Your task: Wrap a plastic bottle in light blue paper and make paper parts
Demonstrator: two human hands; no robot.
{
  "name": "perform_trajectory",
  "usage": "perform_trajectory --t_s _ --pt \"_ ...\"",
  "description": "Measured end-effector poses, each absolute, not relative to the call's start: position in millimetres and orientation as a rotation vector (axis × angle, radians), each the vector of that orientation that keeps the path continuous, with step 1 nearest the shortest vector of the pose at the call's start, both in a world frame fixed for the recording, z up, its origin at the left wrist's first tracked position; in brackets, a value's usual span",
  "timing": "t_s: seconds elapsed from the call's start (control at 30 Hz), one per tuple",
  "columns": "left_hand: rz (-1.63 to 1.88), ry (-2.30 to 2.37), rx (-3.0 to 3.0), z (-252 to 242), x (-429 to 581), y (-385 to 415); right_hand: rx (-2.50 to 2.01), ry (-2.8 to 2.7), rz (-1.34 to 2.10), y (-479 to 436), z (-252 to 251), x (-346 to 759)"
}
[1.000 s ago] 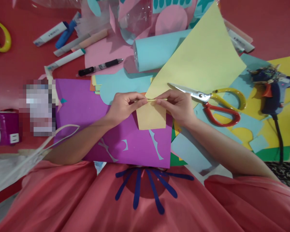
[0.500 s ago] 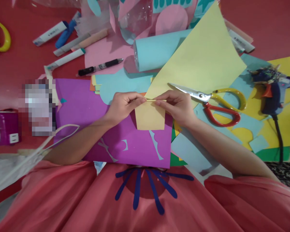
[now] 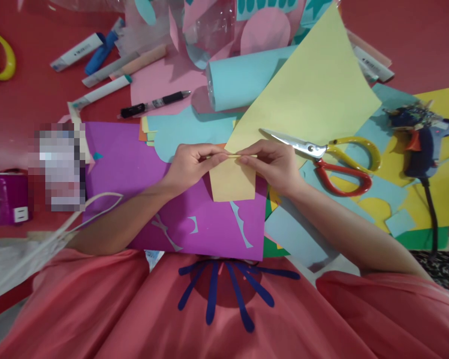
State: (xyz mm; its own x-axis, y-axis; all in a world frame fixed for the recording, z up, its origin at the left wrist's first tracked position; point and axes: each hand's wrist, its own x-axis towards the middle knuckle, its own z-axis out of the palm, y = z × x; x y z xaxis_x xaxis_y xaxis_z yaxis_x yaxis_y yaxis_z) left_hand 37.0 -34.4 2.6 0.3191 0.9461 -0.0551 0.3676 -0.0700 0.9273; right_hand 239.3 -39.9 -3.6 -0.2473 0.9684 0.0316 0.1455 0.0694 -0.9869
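Observation:
A small pale yellow piece of paper hangs between my two hands, its top edge folded or rolled into a narrow strip. My left hand pinches the left part of that edge between thumb and fingers. On the right part, my right hand pinches the same edge in the same way. Beneath the paper lies a purple sheet with thin light blue paper scraps on it. Scissors with one yellow and one red handle rest open just right of my right hand. A large pale yellow sheet lies beyond my hands.
At the right is a glue gun with a black cord. A blue-wrapped bottle lies at the back. A black pen and several markers are at the back left. A purple power strip sits far left.
Almost nothing differs. Both hands keep their pinch on the paper's top edge, and the fingers have shifted only very slightly.

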Motion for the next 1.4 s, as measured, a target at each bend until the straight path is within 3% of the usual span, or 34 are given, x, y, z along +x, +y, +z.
perform_trajectory --t_s 1.4 --pt "0.847 1.204 1.65 6.1 39.8 -38.3 -1.146 -1.451 1.506 -39.3 -1.3 237.5"
